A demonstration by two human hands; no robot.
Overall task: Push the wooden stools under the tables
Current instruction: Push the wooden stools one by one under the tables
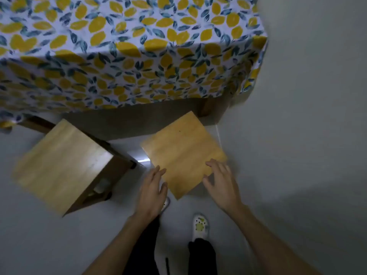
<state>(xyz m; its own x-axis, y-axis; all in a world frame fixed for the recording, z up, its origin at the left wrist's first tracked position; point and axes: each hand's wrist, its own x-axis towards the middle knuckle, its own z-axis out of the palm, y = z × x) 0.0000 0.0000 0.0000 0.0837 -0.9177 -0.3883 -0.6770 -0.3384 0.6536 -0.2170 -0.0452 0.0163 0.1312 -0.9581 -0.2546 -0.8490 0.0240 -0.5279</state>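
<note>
So from where I'm watching, the table point(127, 56) fills the top of the view, its cloth point(139, 82) hanging down the near side. Two stools sit on the floor point(297, 135) in front of it. The left stool point(61, 165) stands clear of the table edge, nearer to me. The right stool point(183, 153) is turned cornerwise, its far corner just reaching under the cloth, close beside the table leg point(206, 108) at the right end. The left hand point(152, 192) is at the right stool's near-left edge and the right hand point(221, 182) at its near-right edge (both seem to touch it, fingers spread). A shoe point(200, 227) sits below, between the arms.
</note>
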